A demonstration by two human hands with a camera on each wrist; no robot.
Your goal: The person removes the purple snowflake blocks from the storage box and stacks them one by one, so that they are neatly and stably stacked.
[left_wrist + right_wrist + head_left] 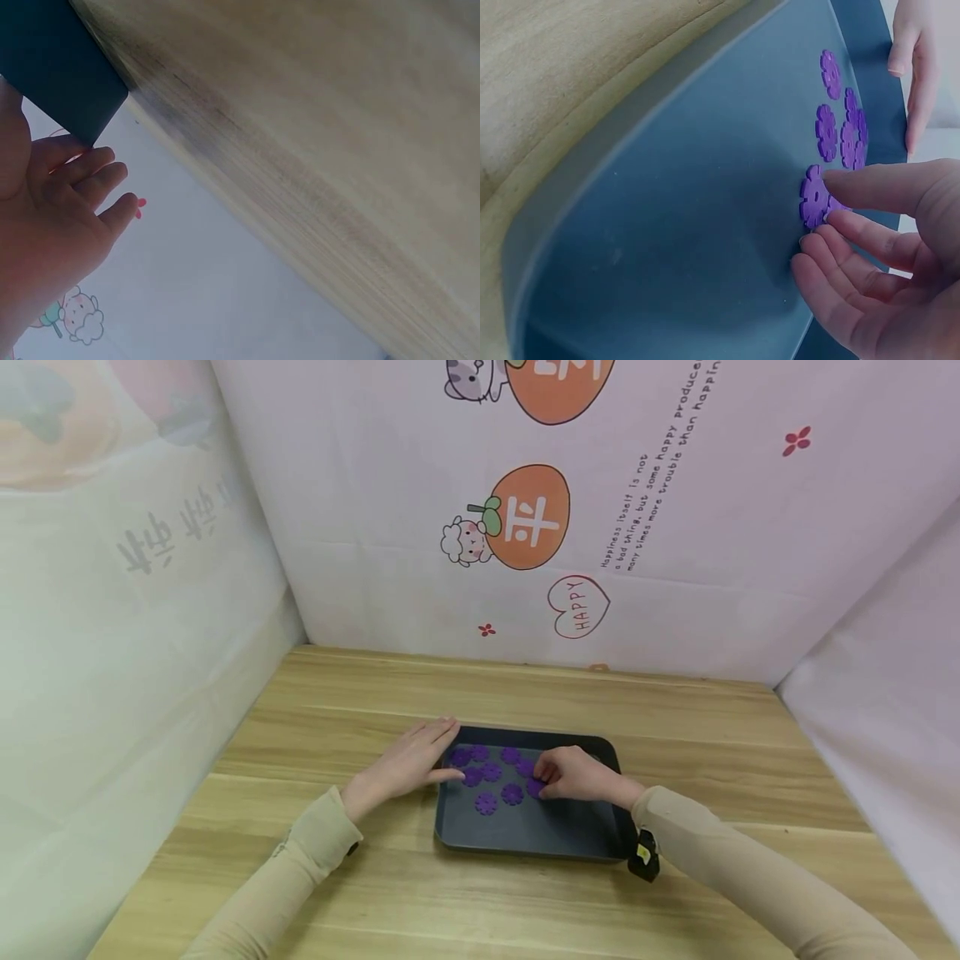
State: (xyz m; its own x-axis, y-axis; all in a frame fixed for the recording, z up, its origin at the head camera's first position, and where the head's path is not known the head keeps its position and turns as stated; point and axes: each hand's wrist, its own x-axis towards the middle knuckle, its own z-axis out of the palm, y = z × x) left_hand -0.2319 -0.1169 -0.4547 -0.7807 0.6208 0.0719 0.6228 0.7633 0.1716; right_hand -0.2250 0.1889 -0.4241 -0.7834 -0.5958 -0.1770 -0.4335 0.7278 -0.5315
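Note:
Several purple flower-shaped plastic discs (pixel 486 803) with notched edges and a small centre slot lie in a dark baking tray (pixel 525 837). My right hand (pixel 577 774) is over the tray's right half. Its thumb and index finger pinch the edges of one purple disc (pixel 814 198), while its other fingers curl below. Another disc shows partly behind that thumb and index finger. My left hand (pixel 411 762) rests at the tray's left rim, with the thumb over the inside and fairly straight fingers touching the far left corner; in the left wrist view this hand (pixel 64 191) touches the tray's outer side (pixel 64 71).
The tray stands on a wood-grain table (pixel 360 877). White printed cloth (pixel 390 585) hangs behind the table and along both sides. A black device with a yellow label (pixel 643 855) is under the right wrist, by the tray's near right corner.

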